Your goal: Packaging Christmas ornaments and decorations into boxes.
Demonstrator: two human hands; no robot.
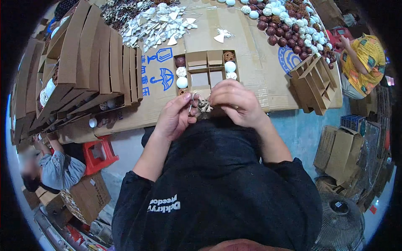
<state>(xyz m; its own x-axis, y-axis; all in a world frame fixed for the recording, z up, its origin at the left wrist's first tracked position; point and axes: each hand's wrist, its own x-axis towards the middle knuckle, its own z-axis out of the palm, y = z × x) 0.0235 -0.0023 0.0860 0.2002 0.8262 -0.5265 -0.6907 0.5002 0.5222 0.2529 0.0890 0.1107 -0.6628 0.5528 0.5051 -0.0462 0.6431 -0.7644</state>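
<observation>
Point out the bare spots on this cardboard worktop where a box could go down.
Bare cardboard lies between the compartment box and the dark and white balls. The strip left of the box is narrow. Stacked boxes and white ornaments crowd the rest.

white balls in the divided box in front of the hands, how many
4 show: two white balls down the left column of the divided cardboard box, at and, and two down the right column, at and. The hands may hide more at the near edge.

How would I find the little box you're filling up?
Look at the cardboard-covered table. Just above both hands lies an open brown compartment box. Unlike the closed boxes stacked at left, it shows white and brown balls along its side slots.
</observation>
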